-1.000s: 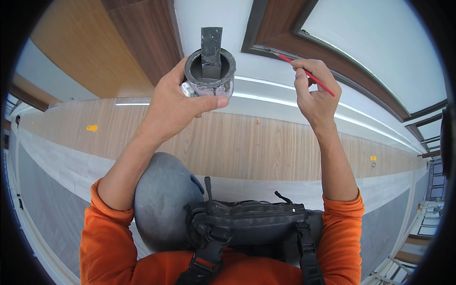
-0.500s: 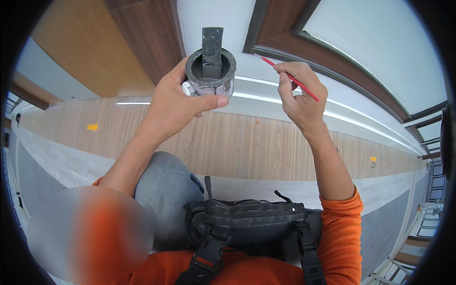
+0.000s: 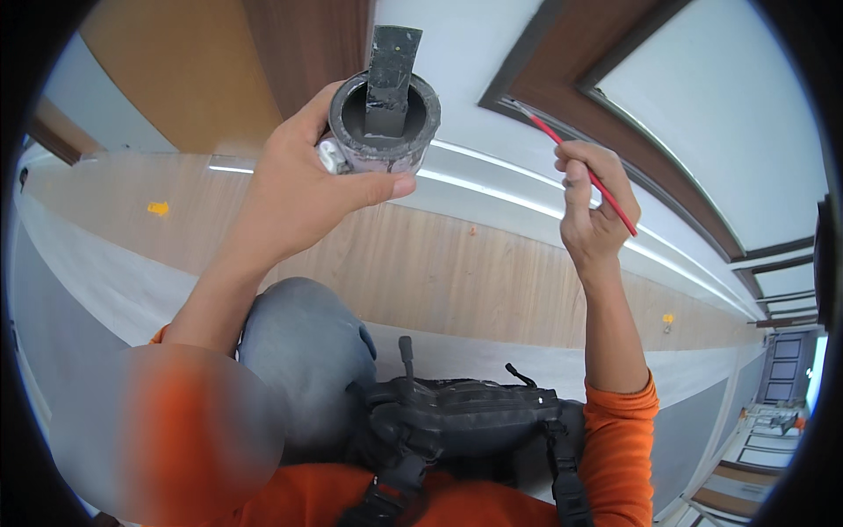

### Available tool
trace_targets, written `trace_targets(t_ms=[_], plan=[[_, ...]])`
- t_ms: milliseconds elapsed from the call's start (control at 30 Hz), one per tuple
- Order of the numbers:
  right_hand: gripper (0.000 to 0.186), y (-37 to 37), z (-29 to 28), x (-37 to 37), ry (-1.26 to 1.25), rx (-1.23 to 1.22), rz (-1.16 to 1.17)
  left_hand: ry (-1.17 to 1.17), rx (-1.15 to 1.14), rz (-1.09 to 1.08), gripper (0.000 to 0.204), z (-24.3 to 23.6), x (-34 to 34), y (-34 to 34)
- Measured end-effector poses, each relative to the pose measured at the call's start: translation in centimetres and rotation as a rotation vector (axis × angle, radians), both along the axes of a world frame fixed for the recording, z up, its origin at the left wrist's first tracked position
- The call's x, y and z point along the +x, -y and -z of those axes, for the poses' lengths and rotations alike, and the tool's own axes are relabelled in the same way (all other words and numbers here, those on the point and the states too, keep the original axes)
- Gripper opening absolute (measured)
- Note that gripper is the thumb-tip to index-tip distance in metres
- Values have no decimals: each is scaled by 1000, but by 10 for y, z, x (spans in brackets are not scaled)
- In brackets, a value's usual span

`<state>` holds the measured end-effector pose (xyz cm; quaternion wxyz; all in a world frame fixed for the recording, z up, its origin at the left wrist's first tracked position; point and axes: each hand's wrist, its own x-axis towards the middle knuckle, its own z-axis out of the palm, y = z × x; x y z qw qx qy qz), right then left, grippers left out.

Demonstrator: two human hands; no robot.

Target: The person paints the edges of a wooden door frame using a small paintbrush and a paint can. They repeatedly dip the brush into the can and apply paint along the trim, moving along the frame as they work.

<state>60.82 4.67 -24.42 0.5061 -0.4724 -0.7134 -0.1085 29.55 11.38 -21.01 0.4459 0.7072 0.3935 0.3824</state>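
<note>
My left hand (image 3: 290, 193) is wrapped round a small paint can (image 3: 378, 158) of dark grey paint, with a flat, paint-smeared grey strip (image 3: 392, 61) standing up in it. A small white crumpled thing (image 3: 334, 156) sits against the can's side by my fingers. My right hand (image 3: 597, 193) grips a thin red paintbrush (image 3: 549, 132), slanted up-left. Its tip is at the grey edging (image 3: 498, 95) near the lower corner of a brown-framed white panel (image 3: 702, 114); whether it touches cannot be told.
A wood-panelled surface (image 3: 176, 61) stands at the left. A white skirting with bright strips (image 3: 492, 184) runs above a wood-look floor (image 3: 413, 263) with yellow markers (image 3: 158, 208). My knee (image 3: 299, 351) and a black bag (image 3: 465, 413) are below my hands.
The brush moved left toward the frame's corner half a second ago, then slightly back right. The view has shifted: the frame now appears further right, the can slightly higher and leftward.
</note>
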Motion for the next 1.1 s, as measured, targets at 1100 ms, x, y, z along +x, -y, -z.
trace_targets(t_ms=[1100], plan=[[29,-11,0,-25,372,-62,81,-44,10,18,78,56,-33,10]])
